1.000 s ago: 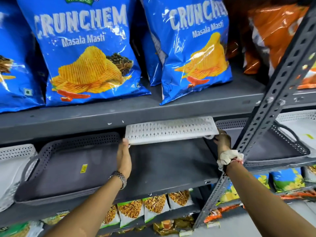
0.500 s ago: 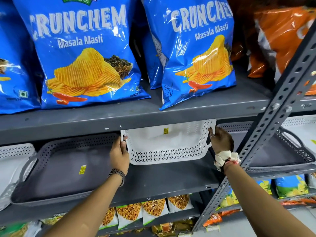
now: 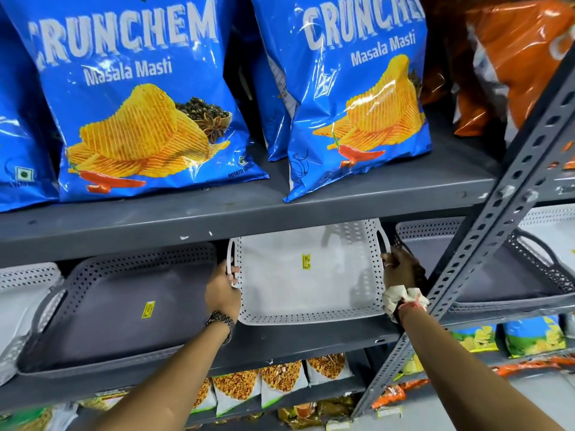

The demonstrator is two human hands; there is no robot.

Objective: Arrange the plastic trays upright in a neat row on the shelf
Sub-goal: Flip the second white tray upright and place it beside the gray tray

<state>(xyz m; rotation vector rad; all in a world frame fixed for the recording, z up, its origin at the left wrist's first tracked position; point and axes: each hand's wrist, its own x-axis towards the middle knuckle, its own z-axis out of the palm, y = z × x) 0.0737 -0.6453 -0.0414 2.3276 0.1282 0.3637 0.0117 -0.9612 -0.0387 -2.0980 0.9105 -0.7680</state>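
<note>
1. Now, placing step: white perforated tray (image 3: 306, 275) leans back on the grey shelf (image 3: 311, 337), between two grey trays (image 3: 124, 303).
2. Left hand (image 3: 222, 290) and right hand (image 3: 399, 270) each grip a side handle.
3. Next, judged: stand it steeper, base square.
4. Upper shelf edge (image 3: 217, 219) sits just above the tray's top; diagonal brace (image 3: 485, 244) crowds the right wrist.

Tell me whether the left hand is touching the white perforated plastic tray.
Touching. The head view shows the left hand with fingers curled around the side handle of the white perforated plastic tray, with no gap between them.
</note>
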